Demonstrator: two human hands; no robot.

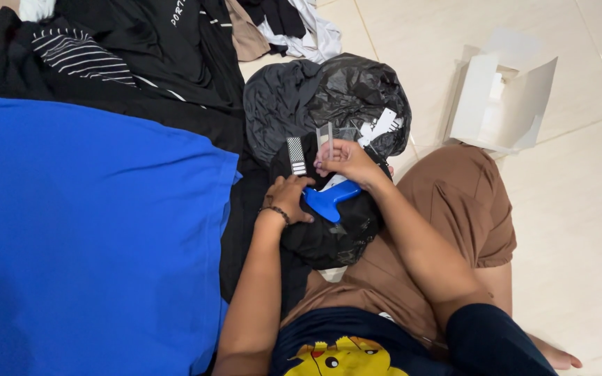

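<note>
The blue tagging gun point(329, 200), a hard plastic tool with a flat, angular handle, rests on a black garment point(329, 237) bundled in the person's lap, between both hands. The left hand point(288, 199) lies on the garment just beside the gun's handle, fingers curled down onto the dark cloth; whether they pinch it cannot be told. The right hand point(346, 161) sits above the gun with fingers bent close together, pinching a strip of clear plastic fasteners point(327, 139) that stands upright from its grip. A small striped tag point(295, 156) lies on the garment by the left hand. Behind the hands, a crinkled, glossy black plastic bag point(346, 94) gapes open, with grey fabric point(276, 104) and white paper tags point(383, 125) showing at its mouth. A smooth blue shirt point(92, 237) spreads wide on the left, under a heap of dark clothes point(141, 56). An opened white cardboard box point(503, 97) stands on the pale, shiny tiled floor point(580, 209).
</note>
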